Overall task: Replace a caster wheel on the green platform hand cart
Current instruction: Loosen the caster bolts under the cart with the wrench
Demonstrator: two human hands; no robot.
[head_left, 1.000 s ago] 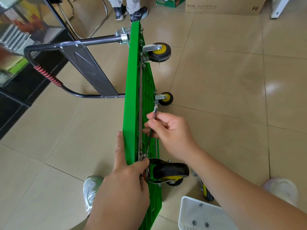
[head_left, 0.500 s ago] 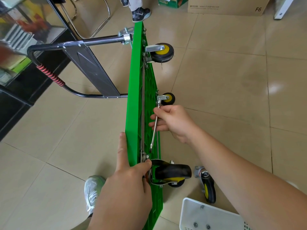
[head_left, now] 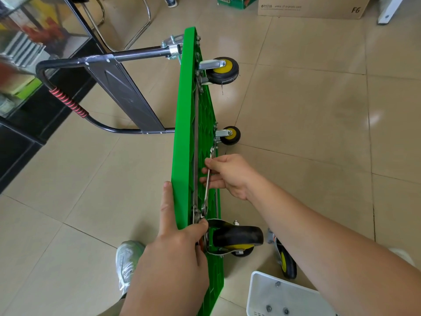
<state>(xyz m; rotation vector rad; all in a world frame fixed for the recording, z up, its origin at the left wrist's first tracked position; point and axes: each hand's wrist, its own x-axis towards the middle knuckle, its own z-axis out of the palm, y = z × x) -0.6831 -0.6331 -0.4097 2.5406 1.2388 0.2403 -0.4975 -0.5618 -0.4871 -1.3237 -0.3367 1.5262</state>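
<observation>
Returned to the mounting bolt [head_left: 201, 215], the wrench [head_left: 207, 179] sits pinched in the right hand [head_left: 230, 176], the left hand [head_left: 173, 258] clamping the green cart [head_left: 184, 133]; caster wheel [head_left: 238, 237] tightening likely continues.

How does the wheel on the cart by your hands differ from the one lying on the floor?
The mounted wheel is fixed to the green platform; the loose wheel lies on the floor tiles, apart from it. The right hand holds a wrench at the mounted wheel's plate; nothing touches the loose wheel. Both have black tyres, yellow hubs and metal brackets.
</observation>
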